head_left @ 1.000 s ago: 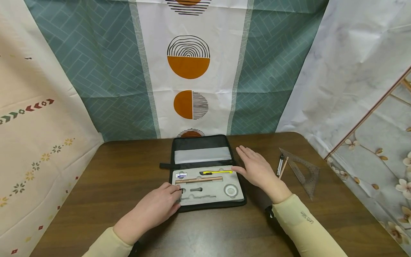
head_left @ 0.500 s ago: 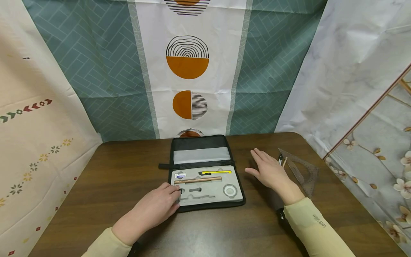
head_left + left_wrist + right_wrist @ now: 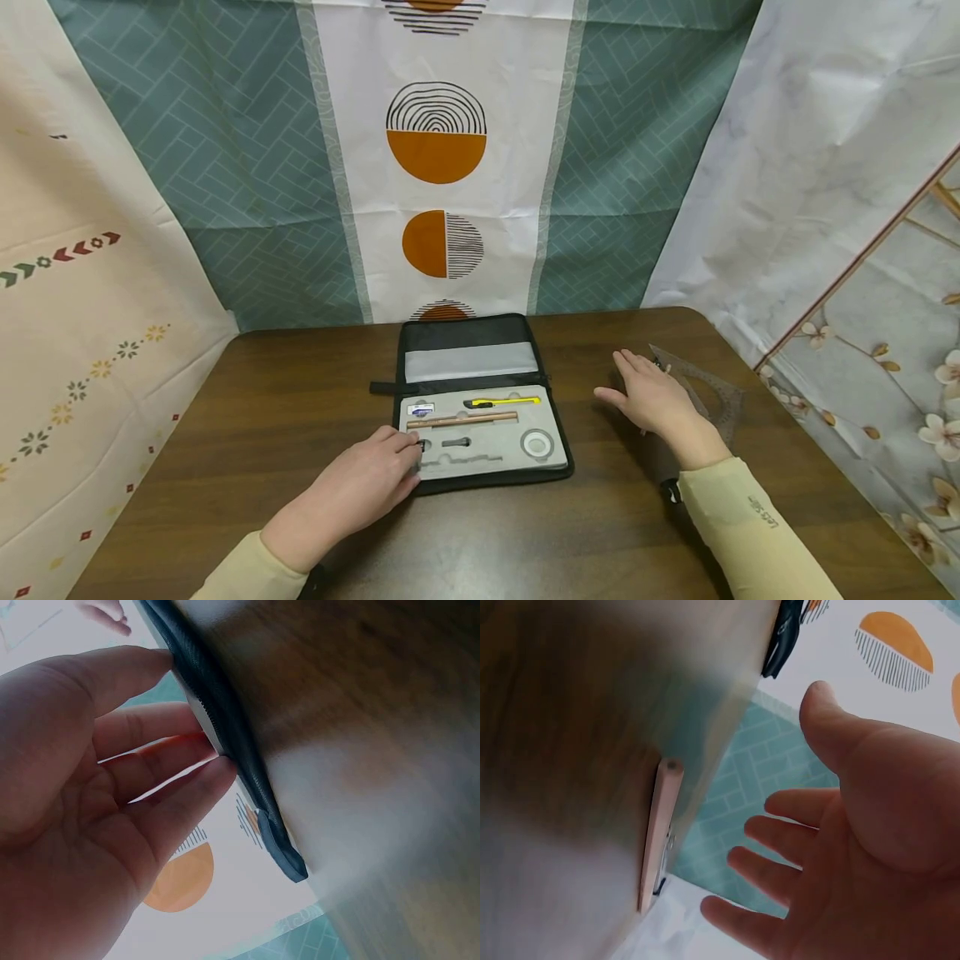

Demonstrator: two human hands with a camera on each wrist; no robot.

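Observation:
A black zip case lies unfolded on the table with a pale moulded tray in it. The tray holds a yellow utility knife, a wooden pencil, a small eraser and a round white ring. My left hand touches the case's left edge, its fingertips on the tray side. Held above the table right of the case, my right hand has fingers spread and nothing in it. Below it, a loose pencil lies beside a metal tool, mostly hidden in the head view.
A transparent set square lies at the table's right side, partly behind my right hand. The brown table meets hanging patterned cloths at its back and sides.
My right hand has moved right, away from the case, and now covers most of the loose pencil and metal tool. The left hand stays at the case edge.

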